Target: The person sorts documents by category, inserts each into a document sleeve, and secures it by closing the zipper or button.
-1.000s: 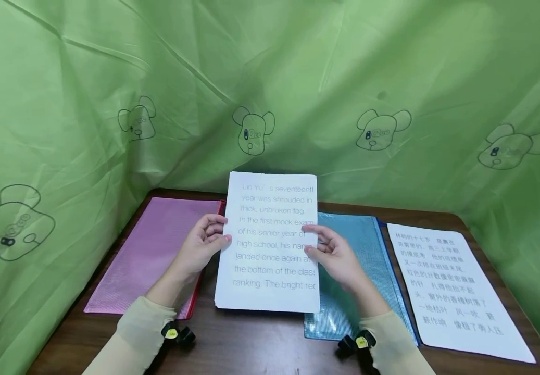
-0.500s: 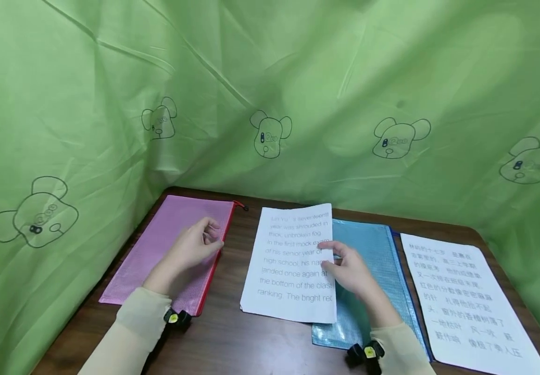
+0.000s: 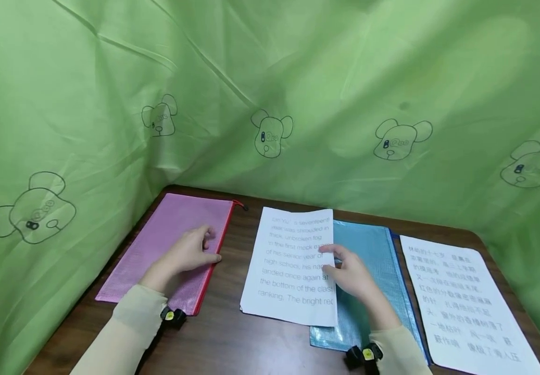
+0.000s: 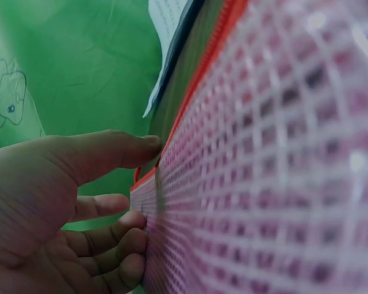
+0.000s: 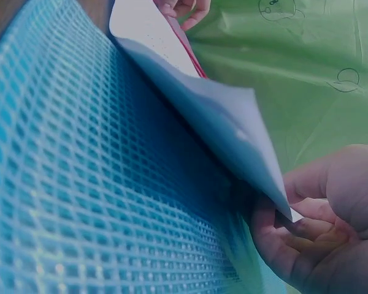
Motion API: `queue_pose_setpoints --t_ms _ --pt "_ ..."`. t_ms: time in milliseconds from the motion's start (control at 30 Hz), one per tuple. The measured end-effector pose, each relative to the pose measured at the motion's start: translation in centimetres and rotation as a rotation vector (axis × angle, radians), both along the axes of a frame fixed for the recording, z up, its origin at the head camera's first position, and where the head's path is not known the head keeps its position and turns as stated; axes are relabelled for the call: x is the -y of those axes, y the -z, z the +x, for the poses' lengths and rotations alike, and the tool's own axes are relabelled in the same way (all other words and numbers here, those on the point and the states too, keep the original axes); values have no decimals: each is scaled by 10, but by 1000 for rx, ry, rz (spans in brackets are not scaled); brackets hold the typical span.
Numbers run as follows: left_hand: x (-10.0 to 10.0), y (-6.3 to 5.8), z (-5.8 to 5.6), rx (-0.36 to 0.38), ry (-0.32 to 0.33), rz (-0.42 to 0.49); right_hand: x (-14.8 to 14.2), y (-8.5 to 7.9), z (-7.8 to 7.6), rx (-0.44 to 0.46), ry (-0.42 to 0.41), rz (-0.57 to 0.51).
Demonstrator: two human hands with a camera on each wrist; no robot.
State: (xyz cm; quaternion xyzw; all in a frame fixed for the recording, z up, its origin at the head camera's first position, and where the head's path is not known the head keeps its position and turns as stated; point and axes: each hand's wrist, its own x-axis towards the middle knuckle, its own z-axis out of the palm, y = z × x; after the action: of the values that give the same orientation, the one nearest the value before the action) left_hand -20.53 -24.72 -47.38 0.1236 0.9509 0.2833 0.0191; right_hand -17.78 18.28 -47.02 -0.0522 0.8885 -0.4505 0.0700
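Moved the left hand (image 3: 186, 256) off the printed sheets (image 3: 290, 276) since a second ago and lowered those toward the table (image 3: 227, 346). Now over the pink pouch (image 3: 168, 226), with fingers loosely bent and thumb by the red zip (image 3: 225, 226); can't quite tell if touching. Pinching the sheets' right edge in the right hand (image 3: 351, 271), partly over the blue pouch (image 3: 370, 250).

The pink pouch (image 3: 157, 234) and blue pouch (image 3: 382, 265) look like glossy, grid-textured plastic; middle sheets (image 3: 288, 265) and rightmost sheet (image 3: 459, 297), smooth matt paper; table (image 3: 218, 346), sheeny wood; curtain (image 3: 326, 78), creased cloth
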Motion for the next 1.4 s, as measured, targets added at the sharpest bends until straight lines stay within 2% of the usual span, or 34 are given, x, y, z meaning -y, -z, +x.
queue_pose_setpoints --t_ms 200,467,733,900,1033,1400 --pt "0 -1 -1 36 2 -24 -1 0 0 15 18 2" --pt "3 0 1 48 15 -10 1 3 0 21 18 -5" --pt "14 4 4 -8 4 -26 9 7 -4 -8 4 -13" --pt "7 5 1 30 36 -33 5 8 0 -10 41 -14" --pt "6 3 5 68 23 -47 6 7 -1 -2 29 -24" --pt "7 3 3 47 47 -36 5 9 -2 9 17 -30"
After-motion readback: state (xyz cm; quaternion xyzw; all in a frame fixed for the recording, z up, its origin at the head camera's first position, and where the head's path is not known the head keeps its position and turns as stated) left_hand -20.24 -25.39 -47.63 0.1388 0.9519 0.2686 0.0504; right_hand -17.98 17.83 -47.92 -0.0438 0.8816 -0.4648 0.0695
